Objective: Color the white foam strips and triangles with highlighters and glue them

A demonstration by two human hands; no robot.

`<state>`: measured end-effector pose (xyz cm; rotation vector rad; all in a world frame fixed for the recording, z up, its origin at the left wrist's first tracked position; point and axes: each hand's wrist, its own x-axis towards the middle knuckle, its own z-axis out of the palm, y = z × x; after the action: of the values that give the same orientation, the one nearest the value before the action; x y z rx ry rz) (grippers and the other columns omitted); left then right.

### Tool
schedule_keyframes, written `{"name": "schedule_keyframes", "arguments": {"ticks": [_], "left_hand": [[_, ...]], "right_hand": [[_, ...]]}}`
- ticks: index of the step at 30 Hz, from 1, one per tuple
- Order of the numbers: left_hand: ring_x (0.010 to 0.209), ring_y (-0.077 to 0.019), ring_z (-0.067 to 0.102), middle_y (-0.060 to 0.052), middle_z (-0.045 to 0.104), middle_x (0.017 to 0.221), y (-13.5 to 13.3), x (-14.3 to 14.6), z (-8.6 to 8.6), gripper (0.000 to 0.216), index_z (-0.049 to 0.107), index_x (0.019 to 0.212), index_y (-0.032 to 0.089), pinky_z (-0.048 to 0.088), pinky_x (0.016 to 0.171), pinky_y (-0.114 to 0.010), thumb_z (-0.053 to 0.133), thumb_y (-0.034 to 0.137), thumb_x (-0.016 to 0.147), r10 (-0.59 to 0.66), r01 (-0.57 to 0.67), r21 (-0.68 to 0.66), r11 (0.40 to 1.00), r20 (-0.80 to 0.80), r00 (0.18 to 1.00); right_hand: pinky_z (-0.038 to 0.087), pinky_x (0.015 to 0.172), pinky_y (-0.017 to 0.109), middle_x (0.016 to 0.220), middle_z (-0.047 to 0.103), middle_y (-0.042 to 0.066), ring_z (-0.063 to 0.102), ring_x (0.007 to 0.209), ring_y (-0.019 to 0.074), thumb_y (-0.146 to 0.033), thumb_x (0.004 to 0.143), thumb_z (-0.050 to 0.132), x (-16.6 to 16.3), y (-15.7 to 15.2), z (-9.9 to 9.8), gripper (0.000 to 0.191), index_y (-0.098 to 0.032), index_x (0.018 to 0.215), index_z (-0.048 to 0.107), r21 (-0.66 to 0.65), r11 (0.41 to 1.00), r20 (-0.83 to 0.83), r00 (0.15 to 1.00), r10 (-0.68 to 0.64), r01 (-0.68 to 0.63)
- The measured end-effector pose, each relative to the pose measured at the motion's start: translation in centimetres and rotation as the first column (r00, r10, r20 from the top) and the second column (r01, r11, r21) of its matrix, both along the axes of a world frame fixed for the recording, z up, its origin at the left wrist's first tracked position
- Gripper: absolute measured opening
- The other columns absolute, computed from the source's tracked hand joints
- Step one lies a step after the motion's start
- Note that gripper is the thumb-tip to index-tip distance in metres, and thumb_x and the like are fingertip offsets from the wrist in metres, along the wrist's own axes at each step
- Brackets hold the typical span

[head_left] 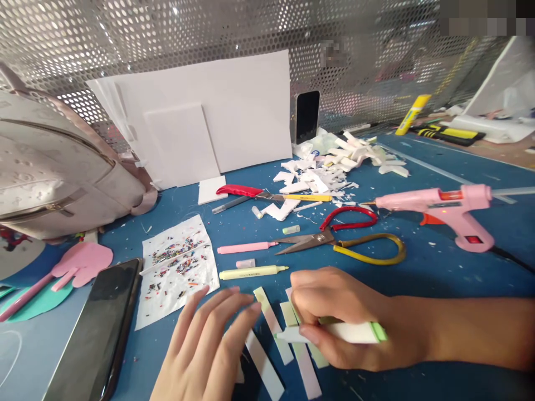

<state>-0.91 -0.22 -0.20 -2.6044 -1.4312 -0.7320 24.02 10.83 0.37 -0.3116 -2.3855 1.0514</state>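
Note:
My right hand [338,317] grips a white highlighter [355,332] with a green end, its tip touching a pale green and pink strip [273,323]. Just left of it, my left hand [209,345] lies with fingers spread and slightly bent, its fingertips by the upper end of that strip. A plain white strip [265,365] is beside the left hand. More tinted strips, such as a pinkish one [307,370], lie partly under my right hand. Beyond the hands rest an uncapped yellow highlighter [253,272] and a pink highlighter [246,248].
Scissors [311,240] and a pink hot glue gun [443,203] lie beyond my right hand. Behind are white scraps [321,175] and a standing white board [251,111]. At left are a paper with colourful bits [156,306], a phone [94,328] and a bag [62,167].

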Motion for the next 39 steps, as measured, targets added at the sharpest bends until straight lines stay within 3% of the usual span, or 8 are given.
{"name": "schedule_keyframes", "arguments": {"ticks": [2,5,7,11,21,33,39], "left_hand": [[0.146,-0.0211,0.039,-0.012,0.056,0.145,0.4,-0.1,-0.3,0.059,0.037,0.151,0.011,0.015,0.129,-0.043,0.028,0.051,0.11,0.036,-0.036,-0.068,0.997,-0.003,0.999],[0.145,-0.0241,0.041,-0.014,0.055,0.146,0.9,0.0,-0.6,0.082,0.031,0.154,0.007,0.013,0.129,-0.042,0.048,0.065,0.099,0.032,-0.038,-0.058,0.998,-0.095,0.995],[0.141,-0.0254,0.044,-0.015,0.057,0.144,1.0,0.4,-0.5,0.086,0.029,0.155,0.004,0.014,0.128,-0.042,0.055,0.06,0.097,0.029,-0.032,-0.019,0.999,-0.14,0.99],[0.134,-0.0262,0.049,-0.015,0.059,0.14,1.1,1.5,-0.1,0.075,0.026,0.156,0.002,0.02,0.126,-0.043,0.05,0.045,0.099,0.084,-0.082,0.029,0.996,-0.109,0.99],[0.128,-0.0315,0.055,-0.015,0.061,0.138,0.7,2.7,0.6,0.08,0.017,0.161,0.01,0.041,0.114,-0.054,0.054,0.038,0.097,0.152,-0.161,-0.084,0.983,-0.106,0.983],[0.124,-0.0312,0.057,-0.014,0.059,0.132,0.7,2.9,0.6,0.084,0.014,0.163,0.02,0.051,0.104,-0.051,0.057,0.03,0.091,0.155,-0.145,-0.201,0.969,0.034,0.987],[0.129,-0.0303,0.055,-0.014,0.058,0.139,0.2,3.0,0.4,0.081,0.014,0.164,0.018,0.045,0.113,-0.053,0.053,0.031,0.094,0.185,-0.179,-0.185,0.966,0.019,0.982]], "right_hand": [[0.029,0.059,0.026,0.071,0.041,-0.003,0.037,0.065,0.0121,-0.024,0.095,0.053,0.0,-0.1,-0.1,0.025,-0.022,0.078,0.034,0.006,1.0,0.003,1.0,-0.004,0.004],[0.029,0.06,0.026,0.072,0.042,-0.003,0.037,0.065,0.0125,-0.025,0.096,0.052,0.0,-0.1,-0.2,0.024,-0.022,0.079,0.035,0.018,1.0,0.008,1.0,0.002,-0.002],[0.03,0.06,0.027,0.072,0.041,-0.003,0.038,0.066,0.0126,-0.026,0.097,0.051,0.0,-0.1,-0.1,0.024,-0.022,0.079,0.035,0.031,1.0,0.006,1.0,0.004,-0.004],[0.03,0.06,0.027,0.072,0.043,-0.003,0.038,0.066,0.0128,-0.027,0.097,0.051,0.1,-0.1,-0.2,0.026,-0.022,0.077,0.035,0.058,0.998,0.0,1.0,-0.002,0.002],[0.031,0.059,0.028,0.071,0.044,-0.003,0.039,0.064,0.013,-0.03,0.093,0.053,-0.1,-0.3,-0.6,0.025,-0.022,0.078,0.035,0.096,0.995,-0.037,0.999,-0.025,0.028],[0.03,0.061,0.029,0.071,0.045,-0.002,0.039,0.064,0.0139,-0.033,0.095,0.051,-0.2,-0.3,-0.6,0.027,-0.023,0.078,0.034,0.089,0.995,-0.028,0.999,-0.036,0.039],[0.031,0.058,0.029,0.067,0.044,-0.002,0.039,0.062,0.0141,-0.031,0.094,0.048,-0.2,-0.3,-0.1,0.027,-0.023,0.075,0.03,0.045,0.999,-0.011,1.0,-0.014,0.014]]}}
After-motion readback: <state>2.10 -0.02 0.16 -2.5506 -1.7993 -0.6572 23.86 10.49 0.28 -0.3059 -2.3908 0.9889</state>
